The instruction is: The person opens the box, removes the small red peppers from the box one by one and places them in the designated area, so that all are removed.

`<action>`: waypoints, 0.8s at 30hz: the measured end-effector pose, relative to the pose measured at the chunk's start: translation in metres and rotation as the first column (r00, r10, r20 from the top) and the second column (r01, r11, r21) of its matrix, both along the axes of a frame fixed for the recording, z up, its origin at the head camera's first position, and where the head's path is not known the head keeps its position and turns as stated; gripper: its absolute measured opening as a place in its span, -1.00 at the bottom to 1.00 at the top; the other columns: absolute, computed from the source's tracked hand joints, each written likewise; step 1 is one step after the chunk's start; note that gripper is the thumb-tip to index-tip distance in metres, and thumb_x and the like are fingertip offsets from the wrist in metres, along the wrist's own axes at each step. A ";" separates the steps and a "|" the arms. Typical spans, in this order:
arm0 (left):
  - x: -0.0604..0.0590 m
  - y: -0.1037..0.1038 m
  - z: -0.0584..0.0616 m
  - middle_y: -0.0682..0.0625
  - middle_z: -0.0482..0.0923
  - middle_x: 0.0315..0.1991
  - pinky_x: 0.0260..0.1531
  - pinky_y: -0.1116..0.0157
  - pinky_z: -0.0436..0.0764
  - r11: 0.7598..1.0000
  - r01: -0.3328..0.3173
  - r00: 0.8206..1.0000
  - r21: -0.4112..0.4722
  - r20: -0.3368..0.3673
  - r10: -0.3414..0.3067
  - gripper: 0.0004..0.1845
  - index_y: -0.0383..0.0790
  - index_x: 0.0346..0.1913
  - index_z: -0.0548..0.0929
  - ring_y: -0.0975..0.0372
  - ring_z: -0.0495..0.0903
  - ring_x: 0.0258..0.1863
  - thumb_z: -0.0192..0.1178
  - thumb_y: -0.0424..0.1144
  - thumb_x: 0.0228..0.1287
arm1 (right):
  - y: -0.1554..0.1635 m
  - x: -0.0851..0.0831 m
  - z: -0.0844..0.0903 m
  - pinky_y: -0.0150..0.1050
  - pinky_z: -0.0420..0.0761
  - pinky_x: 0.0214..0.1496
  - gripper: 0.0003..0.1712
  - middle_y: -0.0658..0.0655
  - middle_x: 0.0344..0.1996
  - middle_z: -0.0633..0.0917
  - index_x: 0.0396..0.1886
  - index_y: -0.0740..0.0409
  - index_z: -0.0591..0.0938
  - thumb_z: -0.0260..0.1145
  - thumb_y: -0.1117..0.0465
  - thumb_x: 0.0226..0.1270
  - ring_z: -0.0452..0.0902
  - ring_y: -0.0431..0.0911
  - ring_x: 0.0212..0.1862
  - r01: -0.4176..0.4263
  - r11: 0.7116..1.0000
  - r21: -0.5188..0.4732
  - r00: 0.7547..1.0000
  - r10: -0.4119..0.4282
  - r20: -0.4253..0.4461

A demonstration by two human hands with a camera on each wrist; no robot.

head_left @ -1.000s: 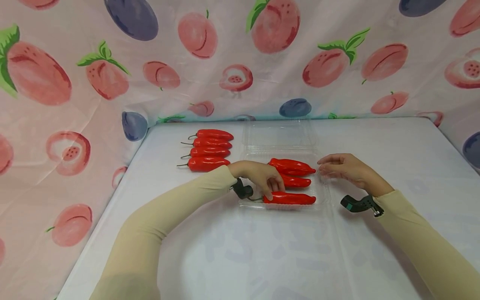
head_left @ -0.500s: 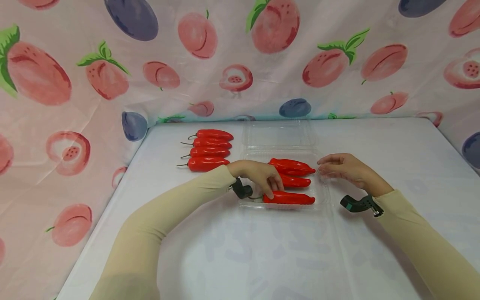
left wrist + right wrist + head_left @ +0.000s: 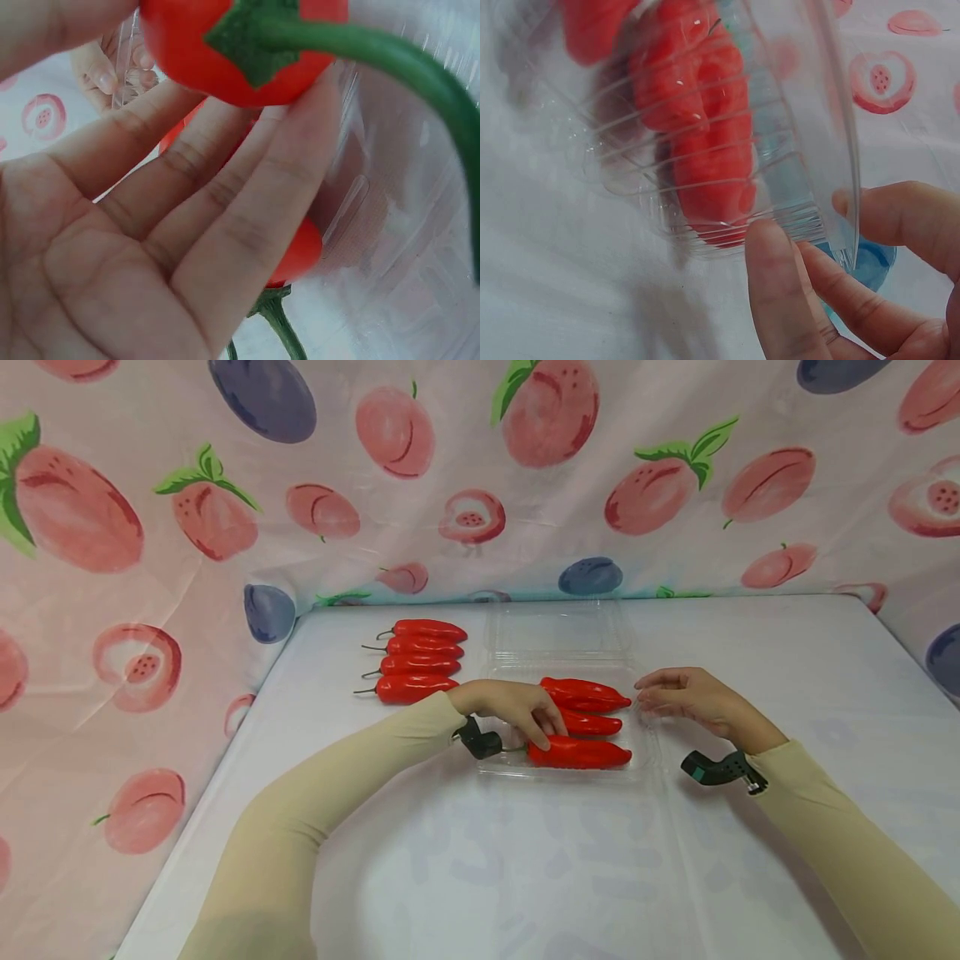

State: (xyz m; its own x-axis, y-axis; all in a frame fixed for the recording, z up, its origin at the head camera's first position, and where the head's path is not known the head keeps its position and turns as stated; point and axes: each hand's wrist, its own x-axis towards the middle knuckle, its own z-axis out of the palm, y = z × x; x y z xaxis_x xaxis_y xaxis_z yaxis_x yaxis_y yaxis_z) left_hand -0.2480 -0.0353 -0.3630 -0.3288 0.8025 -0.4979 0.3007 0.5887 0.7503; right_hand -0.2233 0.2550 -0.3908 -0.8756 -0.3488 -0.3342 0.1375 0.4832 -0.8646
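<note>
A clear plastic clamshell tray lies mid-table and holds three red peppers. My left hand grips the nearest pepper at its stem end, low over the tray's front. In the left wrist view my fingers curl under that pepper beside its green stem, and a second pepper lies below. My right hand pinches the tray's right rim. The right wrist view shows my thumb and a finger on either side of the tray wall, with peppers blurred behind it.
Several more red peppers lie in a row left of the tray, stems pointing left. The tray's open lid lies flat behind it. A fruit-printed cloth walls in the white table at the back and both sides.
My left hand and the front pepper have shifted slightly away from me, toward the other peppers in the tray. The right hand has stayed on the rim.
</note>
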 end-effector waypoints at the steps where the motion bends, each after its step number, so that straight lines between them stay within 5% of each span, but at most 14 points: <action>1: 0.000 0.000 0.000 -0.11 0.60 -0.12 -0.23 0.46 0.58 1.000 -0.001 1.000 0.006 0.000 0.001 -0.65 -0.33 0.06 0.59 0.26 0.53 -0.18 0.23 -0.36 0.19 | 0.000 0.000 0.000 -0.44 0.59 -0.07 -0.42 0.02 -0.14 0.69 0.22 0.44 0.35 0.15 0.10 0.38 0.59 -0.31 -0.20 0.000 1.000 -0.001 1.000 0.000 0.000; 24: -0.002 -0.017 0.009 -0.13 0.59 -0.05 -0.14 0.36 0.64 0.991 -0.106 0.994 0.084 -0.024 0.108 -0.59 -0.34 0.14 0.53 0.23 0.54 -0.09 0.20 -0.34 0.22 | 0.001 0.001 0.002 -0.45 0.59 -0.07 -0.41 -0.06 -0.21 0.70 0.22 0.46 0.34 0.16 0.12 0.37 0.60 -0.32 -0.20 0.011 1.000 -0.025 1.000 -0.010 0.013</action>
